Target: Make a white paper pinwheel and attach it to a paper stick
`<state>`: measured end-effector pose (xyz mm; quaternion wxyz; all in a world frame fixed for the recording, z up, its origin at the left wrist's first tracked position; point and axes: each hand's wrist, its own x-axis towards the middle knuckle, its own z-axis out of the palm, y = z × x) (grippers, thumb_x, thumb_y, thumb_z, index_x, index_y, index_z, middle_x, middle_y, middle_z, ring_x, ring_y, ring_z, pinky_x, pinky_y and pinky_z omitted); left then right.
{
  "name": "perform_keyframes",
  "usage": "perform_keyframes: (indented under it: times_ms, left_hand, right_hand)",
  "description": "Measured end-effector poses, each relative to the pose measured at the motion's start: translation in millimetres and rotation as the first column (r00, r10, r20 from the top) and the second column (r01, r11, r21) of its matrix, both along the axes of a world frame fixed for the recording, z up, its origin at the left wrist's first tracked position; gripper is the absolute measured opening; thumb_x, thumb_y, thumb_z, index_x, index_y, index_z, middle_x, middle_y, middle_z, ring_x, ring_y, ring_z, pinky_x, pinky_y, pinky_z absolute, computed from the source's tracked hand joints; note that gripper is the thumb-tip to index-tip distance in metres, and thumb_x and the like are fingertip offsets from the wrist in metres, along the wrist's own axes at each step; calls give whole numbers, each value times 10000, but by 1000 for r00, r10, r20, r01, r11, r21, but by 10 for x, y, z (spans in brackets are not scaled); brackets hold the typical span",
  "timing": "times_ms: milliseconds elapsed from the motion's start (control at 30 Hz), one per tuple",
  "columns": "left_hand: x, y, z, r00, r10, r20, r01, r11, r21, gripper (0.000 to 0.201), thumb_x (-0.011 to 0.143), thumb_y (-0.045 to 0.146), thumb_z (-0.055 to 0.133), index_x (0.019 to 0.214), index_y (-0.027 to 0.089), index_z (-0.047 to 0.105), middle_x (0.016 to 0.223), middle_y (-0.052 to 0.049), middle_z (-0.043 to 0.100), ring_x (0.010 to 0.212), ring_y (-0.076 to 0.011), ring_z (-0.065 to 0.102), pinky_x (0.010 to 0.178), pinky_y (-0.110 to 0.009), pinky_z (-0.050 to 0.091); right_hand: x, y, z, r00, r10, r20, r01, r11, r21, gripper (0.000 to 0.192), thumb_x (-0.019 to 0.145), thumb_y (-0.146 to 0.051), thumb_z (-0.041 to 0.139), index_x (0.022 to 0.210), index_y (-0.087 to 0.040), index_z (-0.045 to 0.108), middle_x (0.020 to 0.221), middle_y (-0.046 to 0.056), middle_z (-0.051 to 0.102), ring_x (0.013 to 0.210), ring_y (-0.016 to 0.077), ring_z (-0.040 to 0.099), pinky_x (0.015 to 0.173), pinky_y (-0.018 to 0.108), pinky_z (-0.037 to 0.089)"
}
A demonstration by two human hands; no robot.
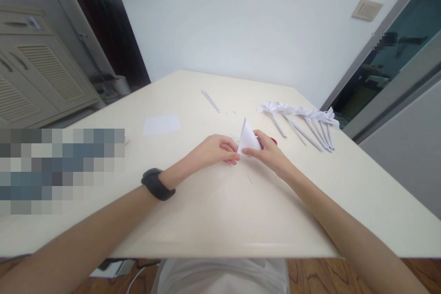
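- Both hands met over the middle of the worktop (213, 211), pinching a small folded paper cone (248, 138) between them.
- The left hand (215, 149) had its fingertips pressed together on the cone's lower left edge; a dark band (157, 184) sat on that wrist.
- The right hand (270, 149) was closed on the cone's right side, thumb on top, so the paper stood tilted with its point up, just above the worktop.
- My guess is the paper's super light, thin and floppy, creases easily and would crush if squeezed, so best held by the folded edges with light fingertip pressure, like here.
- A row of finished paper flowers on stems (303, 121) lay off to the right, well apart from the hands.
- A flat paper square (161, 124) lay to the left, and a thin rolled paper stick (210, 100) farther back.
- Couldn't read any brand, label or writing anywhere; a blurred patch hid the left side.
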<state>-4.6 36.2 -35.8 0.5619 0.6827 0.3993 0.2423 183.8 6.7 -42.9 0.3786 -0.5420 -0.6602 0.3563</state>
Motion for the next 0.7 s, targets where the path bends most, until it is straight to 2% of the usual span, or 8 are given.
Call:
perform_keyframes:
  times_ms: [300,467,700]
  left_hand:
    - [17,0,-58,1000,2,4,-2,999,32,187,708,294,690,722,130,602,694,-79,713,657,-183,687,674,-305,562]
    - [22,-36,-12,998,53,-20,-51,997,66,127,740,236,655,711,122,607,671,-71,710,640,-166,686,657,-278,560]
    - [22,-71,59,995,86,-52,-81,991,104,97,742,214,647,713,129,610,658,-60,709,634,-168,686,657,-283,559]
  right_hand:
    - [-6,-2,-11,1000,18,1,-18,1000,4,383,702,-342,658,1037,-220,520,874,-5,571,778,164,538,636,264,398]
    - [27,35,0,997,49,-66,-49,999,-13,367,693,-362,681,995,-202,546,900,13,601,805,165,553,656,262,403]
    - [97,-39,159,989,94,-117,-113,979,-170,279,742,-411,636,896,-181,601,809,10,591,691,129,527,568,233,348]
